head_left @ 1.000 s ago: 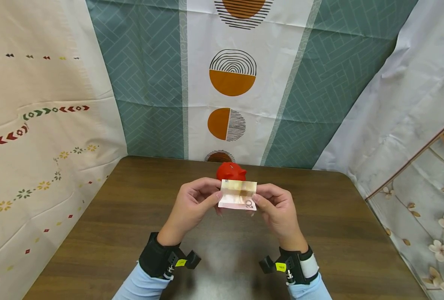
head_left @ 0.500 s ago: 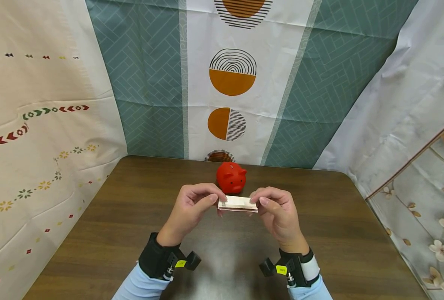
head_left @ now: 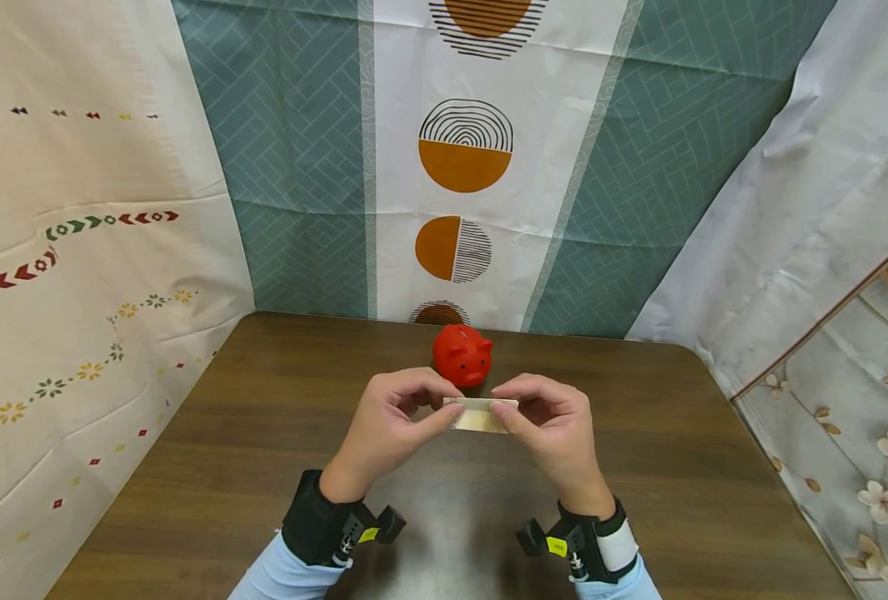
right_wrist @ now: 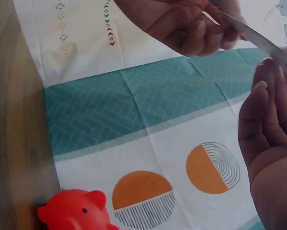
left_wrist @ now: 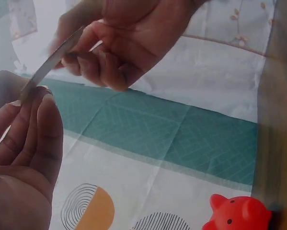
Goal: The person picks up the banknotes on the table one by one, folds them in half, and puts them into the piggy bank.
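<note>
A folded banknote [head_left: 479,419], now a narrow pale-yellow strip, is held between both hands above the table. My left hand [head_left: 387,425] pinches its left end between thumb and fingers. At the right end, my right hand [head_left: 552,429] pinches it the same way. Both wrist views show the note edge-on as a thin strip, the left wrist view [left_wrist: 52,62] being one and the right wrist view the other. Just beyond the hands a red piggy bank [head_left: 462,354] stands on the table, facing me, with a slot on its top.
The brown wooden table [head_left: 249,433] reaches back to a teal and white patterned cloth [head_left: 301,167]. Pale cloths with printed flowers hang at the left and right sides. A strapped camera [head_left: 387,523] sits on each wrist.
The banknote has gone from an opened sheet to a folded narrow strip, and its face has tilted. Both hands have come lower and closer together. The piggy bank shows fully now.
</note>
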`<action>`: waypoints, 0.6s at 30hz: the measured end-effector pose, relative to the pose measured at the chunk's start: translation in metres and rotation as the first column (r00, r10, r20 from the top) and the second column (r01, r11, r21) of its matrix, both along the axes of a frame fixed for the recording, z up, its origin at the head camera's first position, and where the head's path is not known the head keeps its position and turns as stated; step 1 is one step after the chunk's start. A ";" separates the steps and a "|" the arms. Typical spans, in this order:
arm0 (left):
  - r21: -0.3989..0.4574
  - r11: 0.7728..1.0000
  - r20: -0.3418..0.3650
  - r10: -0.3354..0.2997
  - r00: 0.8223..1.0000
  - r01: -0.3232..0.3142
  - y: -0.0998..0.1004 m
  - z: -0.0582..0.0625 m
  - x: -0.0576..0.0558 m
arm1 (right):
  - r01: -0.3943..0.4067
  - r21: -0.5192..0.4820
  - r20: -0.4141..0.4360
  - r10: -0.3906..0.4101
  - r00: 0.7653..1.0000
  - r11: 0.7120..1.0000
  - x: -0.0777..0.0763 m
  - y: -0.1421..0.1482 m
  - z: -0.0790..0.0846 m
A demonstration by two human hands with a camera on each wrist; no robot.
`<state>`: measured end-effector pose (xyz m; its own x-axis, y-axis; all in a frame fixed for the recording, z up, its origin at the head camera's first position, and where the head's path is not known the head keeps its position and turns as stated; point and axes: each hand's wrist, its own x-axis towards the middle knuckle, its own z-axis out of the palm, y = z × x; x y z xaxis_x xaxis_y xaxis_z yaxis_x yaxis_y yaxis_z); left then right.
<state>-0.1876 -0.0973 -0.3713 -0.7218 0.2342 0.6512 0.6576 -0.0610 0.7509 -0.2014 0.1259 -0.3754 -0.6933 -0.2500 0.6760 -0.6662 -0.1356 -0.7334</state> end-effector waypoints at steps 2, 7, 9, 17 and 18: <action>-0.009 1.000 -0.022 0.000 1.000 0.000 0.003 0.000 0.001 | -0.025 -0.001 -0.029 0.024 0.999 1.000 -0.001 -0.002 -0.001; -0.016 1.000 -0.054 0.025 0.998 -0.026 0.008 -0.001 0.003 | -0.059 -0.007 -0.077 0.058 0.995 0.998 -0.001 -0.008 -0.003; -0.019 0.999 -0.068 0.030 0.997 -0.031 0.009 -0.001 0.003 | -0.068 -0.007 -0.090 0.067 0.994 0.998 -0.001 -0.010 -0.003; -0.021 0.999 -0.125 0.024 0.992 -0.026 0.012 -0.001 0.004 | -0.059 0.033 -0.111 0.062 0.992 0.998 0.003 -0.016 -0.002; -0.020 0.999 -0.131 0.027 0.991 -0.029 0.012 -0.001 0.004 | -0.052 0.040 -0.118 0.057 0.991 0.998 0.003 -0.016 -0.002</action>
<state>-0.1841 -0.0852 -0.3725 -0.6375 0.2301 0.7353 0.7513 -0.0260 0.6595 -0.1982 0.1097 -0.3777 -0.5933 -0.3112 0.7424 -0.7411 -0.1488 -0.6547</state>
